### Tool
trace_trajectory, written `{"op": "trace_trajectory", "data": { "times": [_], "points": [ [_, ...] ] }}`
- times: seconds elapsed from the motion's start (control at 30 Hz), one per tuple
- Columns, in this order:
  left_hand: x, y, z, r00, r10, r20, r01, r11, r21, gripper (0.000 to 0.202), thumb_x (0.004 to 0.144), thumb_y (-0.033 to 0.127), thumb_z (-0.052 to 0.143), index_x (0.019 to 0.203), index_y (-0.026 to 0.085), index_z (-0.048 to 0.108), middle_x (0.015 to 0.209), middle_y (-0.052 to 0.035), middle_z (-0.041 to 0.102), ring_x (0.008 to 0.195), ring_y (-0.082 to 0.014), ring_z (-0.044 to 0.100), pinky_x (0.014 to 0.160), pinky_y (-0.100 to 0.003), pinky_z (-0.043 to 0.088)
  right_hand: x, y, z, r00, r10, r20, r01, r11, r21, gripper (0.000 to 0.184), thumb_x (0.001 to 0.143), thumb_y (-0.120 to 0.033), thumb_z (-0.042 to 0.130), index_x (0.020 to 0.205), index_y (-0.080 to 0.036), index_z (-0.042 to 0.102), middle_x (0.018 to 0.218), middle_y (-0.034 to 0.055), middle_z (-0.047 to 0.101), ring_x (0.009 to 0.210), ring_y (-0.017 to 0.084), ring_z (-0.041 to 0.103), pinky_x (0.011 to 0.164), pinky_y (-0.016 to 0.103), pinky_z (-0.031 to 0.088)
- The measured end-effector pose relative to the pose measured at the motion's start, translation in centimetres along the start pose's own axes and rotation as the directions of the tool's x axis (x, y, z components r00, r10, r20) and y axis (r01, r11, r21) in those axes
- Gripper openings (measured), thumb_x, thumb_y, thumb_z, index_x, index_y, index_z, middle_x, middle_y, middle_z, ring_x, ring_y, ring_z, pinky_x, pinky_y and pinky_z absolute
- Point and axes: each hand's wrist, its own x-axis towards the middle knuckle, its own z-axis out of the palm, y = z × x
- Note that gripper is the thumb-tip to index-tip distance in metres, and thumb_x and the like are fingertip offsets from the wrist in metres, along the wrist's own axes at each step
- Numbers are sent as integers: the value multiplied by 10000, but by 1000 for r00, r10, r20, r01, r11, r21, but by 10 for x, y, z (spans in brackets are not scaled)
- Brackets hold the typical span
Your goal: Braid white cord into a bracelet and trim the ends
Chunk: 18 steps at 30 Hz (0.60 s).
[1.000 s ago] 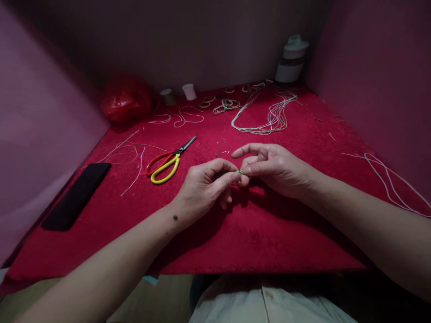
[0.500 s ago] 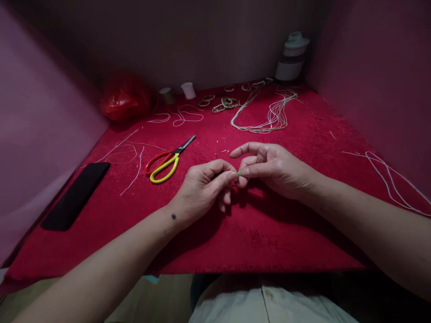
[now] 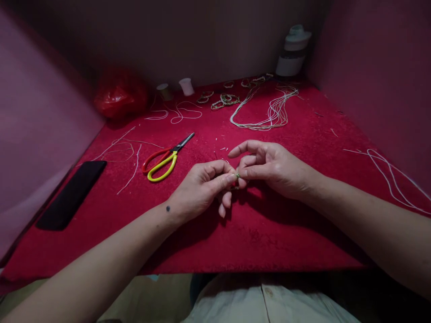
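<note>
Between my two hands, at the fingertips, is a small piece of green braided cord (image 3: 237, 176); most of it is hidden by the fingers. My left hand (image 3: 212, 184) pinches it from the left with thumb and index finger, the other fingers curled below. From the right, my right hand (image 3: 266, 168) pinches the same piece with its thumb, its index finger raised and bent above. The scissors (image 3: 166, 159), with one red and one yellow handle, lie to the left of my left hand, blades pointing away.
On the red cloth (image 3: 215, 246) lie a black phone (image 3: 72, 195), a bundle of pale cords (image 3: 259, 125), loose strings (image 3: 387, 170) and several braided loops (image 3: 229, 99). Two thread spools (image 3: 186, 87), a red plastic bag (image 3: 121, 94) and a bottle (image 3: 291, 58) stand at the back.
Both hands keep their pinch on the braided cord, with only slight finger shifts; a little more of a loop shows beneath the fingers. The whole view has shifted slightly.
</note>
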Motion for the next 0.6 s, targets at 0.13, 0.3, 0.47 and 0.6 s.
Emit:
{"op": "trace_trajectory", "data": {
  "times": [0.13, 0.3, 0.47, 0.6],
  "points": [
    [1, -3, -3, 1000, 1, 29, 0, 999, -38, 139, 885, 267, 567, 828, 143, 596, 494, 23, 590, 363, -83, 532, 384, -159, 436, 0, 1, 0, 1000, -11, 16, 12, 1000, -29, 298, 720, -86, 628, 990, -156, 522, 574, -32, 612, 522, 103, 558, 533, 212, 415],
    [6, -2, -13, 990, -40, 138, 57, 991, -121, 156, 892, 251, 560, 852, 116, 627, 540, 5, 608, 407, -83, 563, 412, -167, 485, 1, 0, -2, 1000, -7, -4, 6, 999, -51, 281, 724, -73, 606, 981, -151, 524, 571, -24, 615, 533, 106, 561, 542, 213, 405],
    [5, 3, -17, 987, -62, 150, 83, 986, -142, 105, 871, 188, 592, 876, 92, 633, 622, -18, 664, 427, -68, 581, 419, -145, 485, 2, -1, -2, 1000, 7, -19, -8, 998, -67, 286, 719, -80, 610, 982, -153, 526, 569, -20, 619, 511, 106, 551, 516, 209, 383],
    [3, 3, -16, 989, -83, 126, 97, 990, -105, 118, 872, 210, 598, 870, 97, 631, 597, -14, 657, 399, -69, 567, 394, -143, 464, 2, 1, -2, 1000, 11, -15, -12, 998, -68, 293, 726, -79, 603, 997, -156, 522, 578, -16, 624, 522, 114, 562, 523, 216, 393]
  ]
}}
